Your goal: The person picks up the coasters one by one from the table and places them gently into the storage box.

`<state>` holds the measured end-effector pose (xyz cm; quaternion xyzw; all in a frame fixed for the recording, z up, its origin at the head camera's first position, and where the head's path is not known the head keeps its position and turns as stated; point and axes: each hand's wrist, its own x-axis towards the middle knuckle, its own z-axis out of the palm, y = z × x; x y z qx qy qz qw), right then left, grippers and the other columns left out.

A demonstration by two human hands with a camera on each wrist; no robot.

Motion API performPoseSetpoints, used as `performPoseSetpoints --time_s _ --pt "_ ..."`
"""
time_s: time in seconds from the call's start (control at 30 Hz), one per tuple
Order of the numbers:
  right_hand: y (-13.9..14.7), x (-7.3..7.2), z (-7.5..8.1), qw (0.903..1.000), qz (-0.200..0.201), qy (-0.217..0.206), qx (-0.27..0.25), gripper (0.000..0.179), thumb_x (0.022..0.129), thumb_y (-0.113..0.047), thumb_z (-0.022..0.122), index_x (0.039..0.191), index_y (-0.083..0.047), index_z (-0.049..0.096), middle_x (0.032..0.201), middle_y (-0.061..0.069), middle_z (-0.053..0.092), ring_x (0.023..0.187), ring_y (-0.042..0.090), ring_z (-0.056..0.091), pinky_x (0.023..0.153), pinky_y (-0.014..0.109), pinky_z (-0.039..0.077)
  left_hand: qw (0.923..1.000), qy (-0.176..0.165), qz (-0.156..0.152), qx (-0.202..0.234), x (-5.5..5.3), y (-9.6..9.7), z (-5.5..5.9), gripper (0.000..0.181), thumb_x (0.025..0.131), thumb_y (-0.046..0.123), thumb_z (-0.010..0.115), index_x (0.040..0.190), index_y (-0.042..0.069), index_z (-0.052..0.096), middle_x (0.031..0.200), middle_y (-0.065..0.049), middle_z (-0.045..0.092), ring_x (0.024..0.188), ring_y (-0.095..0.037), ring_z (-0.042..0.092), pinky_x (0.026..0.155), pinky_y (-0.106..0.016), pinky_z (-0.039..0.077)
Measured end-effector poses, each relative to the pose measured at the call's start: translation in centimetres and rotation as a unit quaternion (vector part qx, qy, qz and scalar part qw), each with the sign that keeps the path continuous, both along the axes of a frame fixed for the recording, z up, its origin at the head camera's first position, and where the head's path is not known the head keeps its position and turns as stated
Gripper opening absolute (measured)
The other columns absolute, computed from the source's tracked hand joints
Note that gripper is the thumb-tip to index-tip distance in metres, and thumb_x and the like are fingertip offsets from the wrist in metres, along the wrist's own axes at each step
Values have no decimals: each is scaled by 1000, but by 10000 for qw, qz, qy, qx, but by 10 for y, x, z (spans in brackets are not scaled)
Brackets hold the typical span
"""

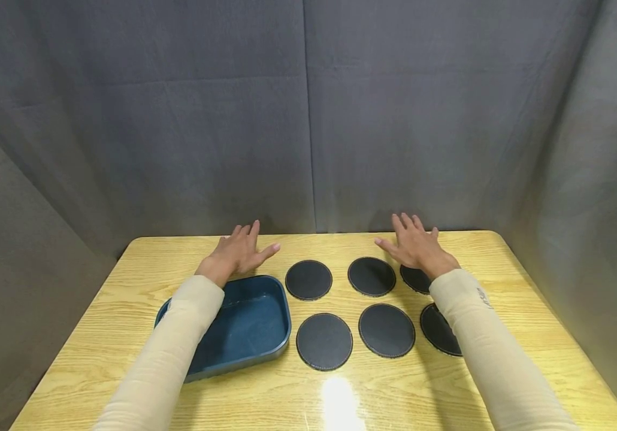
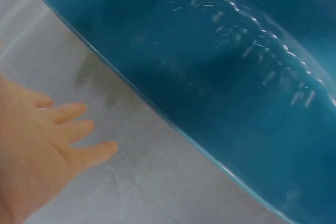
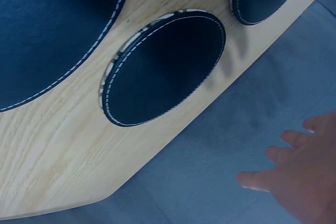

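My left hand (image 1: 237,251) reaches over the far rim of a dark blue rectangular tray (image 1: 251,326), fingers spread and holding nothing. In the left wrist view that hand (image 2: 47,145) is beside the tray's glossy wall (image 2: 173,61). Toward the table's far edge, my right hand (image 1: 416,244) also has its fingers spread, with nothing in it. Round black stitched coasters lie in two rows; the far right coaster (image 1: 415,279) and near right coaster (image 1: 440,330) are partly covered by my right arm. The right wrist view shows a coaster (image 3: 165,69) and the right hand (image 3: 299,166) apart from it.
Other coasters lie in the middle: far left (image 1: 308,279), far middle (image 1: 371,276), near left (image 1: 324,341) and near middle (image 1: 386,330). They rest flat on a light wooden table (image 1: 265,401). Grey curtains (image 1: 308,120) stand behind the table and at both sides.
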<state>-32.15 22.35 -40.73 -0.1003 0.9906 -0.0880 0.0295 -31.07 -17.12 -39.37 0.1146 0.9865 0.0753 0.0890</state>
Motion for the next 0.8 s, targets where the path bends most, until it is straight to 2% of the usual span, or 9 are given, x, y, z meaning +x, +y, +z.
performPoseSetpoints --time_s 0.17,0.3,0.53,0.8 --pt "8 3 -3 10000 -59 -57 -2 87 101 -64 34 157 0 15 161 29 16 147 52 12 107 82 12 9990 -346 18 292 9 -9 1 98 96 75 26 159 4 7 162 -22 20 149 -40 21 121 -57 21" --pt "13 6 -8 9999 -85 -138 -33 89 100 -65 34 157 0 16 161 29 17 147 52 14 106 82 14 9971 -578 62 496 16 -19 0 97 95 76 25 158 3 10 161 -24 23 148 -42 23 121 -58 21" --pt "23 12 -13 9995 -143 -259 -53 86 101 -62 36 156 1 16 160 29 18 146 53 14 106 82 15 9963 -784 51 351 27 -34 -2 96 97 75 21 155 -1 25 155 -27 35 142 -47 33 116 -63 26" --pt "37 20 -19 9992 -196 -341 -64 90 100 -65 36 156 3 17 160 30 18 145 53 16 106 82 17 9930 -1050 78 529 43 -53 0 97 97 75 21 153 -3 27 154 -30 34 141 -50 33 115 -65 27"
